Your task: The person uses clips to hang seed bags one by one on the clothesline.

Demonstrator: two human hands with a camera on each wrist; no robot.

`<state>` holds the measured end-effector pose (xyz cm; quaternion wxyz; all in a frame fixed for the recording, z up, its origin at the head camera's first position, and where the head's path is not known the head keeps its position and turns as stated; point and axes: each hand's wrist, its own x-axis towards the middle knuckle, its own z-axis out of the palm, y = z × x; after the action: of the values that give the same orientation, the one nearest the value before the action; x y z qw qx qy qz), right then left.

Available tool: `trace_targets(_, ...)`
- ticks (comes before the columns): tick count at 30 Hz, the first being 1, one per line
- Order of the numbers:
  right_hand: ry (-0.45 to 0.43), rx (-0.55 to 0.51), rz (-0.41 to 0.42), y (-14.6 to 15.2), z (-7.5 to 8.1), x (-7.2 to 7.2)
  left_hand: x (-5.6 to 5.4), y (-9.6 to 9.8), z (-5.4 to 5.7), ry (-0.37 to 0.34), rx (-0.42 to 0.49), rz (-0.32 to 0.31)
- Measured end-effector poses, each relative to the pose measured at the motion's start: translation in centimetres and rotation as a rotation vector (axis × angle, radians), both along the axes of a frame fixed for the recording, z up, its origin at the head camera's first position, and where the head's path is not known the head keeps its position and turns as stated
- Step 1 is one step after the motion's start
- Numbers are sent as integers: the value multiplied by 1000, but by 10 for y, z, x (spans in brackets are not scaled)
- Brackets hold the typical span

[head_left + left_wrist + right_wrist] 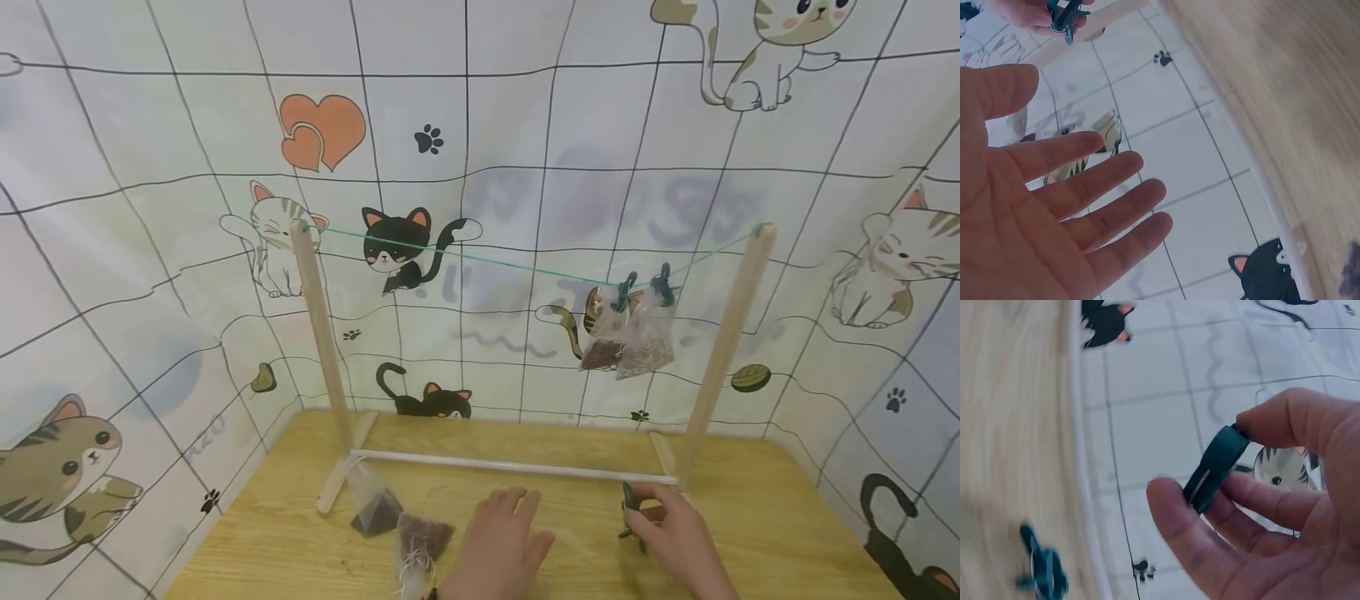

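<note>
My right hand (pixel 678 533) pinches a dark green clothes peg (pixel 1216 465) between thumb and fingers, low over the wooden table (pixel 570 517). Just below it, a second green peg (pixel 1047 572) lies on the tabletop. My left hand (pixel 498 546) hovers palm down with its fingers spread and holds nothing. To its left lie two see-through sachets: one sachet (pixel 377 510) with dark contents, and a brownish sachet (pixel 425 535) with white strings. Two more filled sachets, a dark one (pixel 603 354) and a paler one (pixel 647 350), hang from the green line (pixel 487 262) by pegs (pixel 663 286).
The line runs between a left wooden post (pixel 321 325) and a right wooden post (pixel 731 342). A white rod (pixel 510 467) joins their feet across the table. Behind and at both sides hangs a white sheet (pixel 502 125) printed with cats and a grid.
</note>
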<state>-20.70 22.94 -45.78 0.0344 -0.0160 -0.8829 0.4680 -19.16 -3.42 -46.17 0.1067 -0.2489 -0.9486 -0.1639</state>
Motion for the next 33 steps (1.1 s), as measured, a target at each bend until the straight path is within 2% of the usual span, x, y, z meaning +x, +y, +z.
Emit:
trace_targets(7, -13, -318, 123, -19, 4, 7, 3, -16, 9, -76, 108, -15)
trace_targets(11, -4, -447, 175, -30, 2, 9, 4, -19, 8, -51, 124, -31)
trace_targets(15, 9, -530, 169, -39, 0, 8, 4, -19, 5, -47, 148, -56)
trace_targets(18, 21, -521, 159, -44, -1, 8, 3, -16, 2, -49, 177, -85)
trace_targets(22, 38, -450, 156, -53, -2, 11, 5, -10, 2, -46, 269, -142)
trace_targets(25, 71, -396, 198, -60, -1, 13, 7, -6, 3, -24, 358, -179)
trace_targets(28, 120, -378, 274, -65, -1, 15, 8, -3, 1, -7, 439, -200)
trace_targets(31, 154, -389, 344, -67, -1, 16, 9, -3, 1, -53, 542, -195)
trace_targets(33, 165, -382, 369, -66, 0, 15, 9, -3, 1, -118, 629, -168)
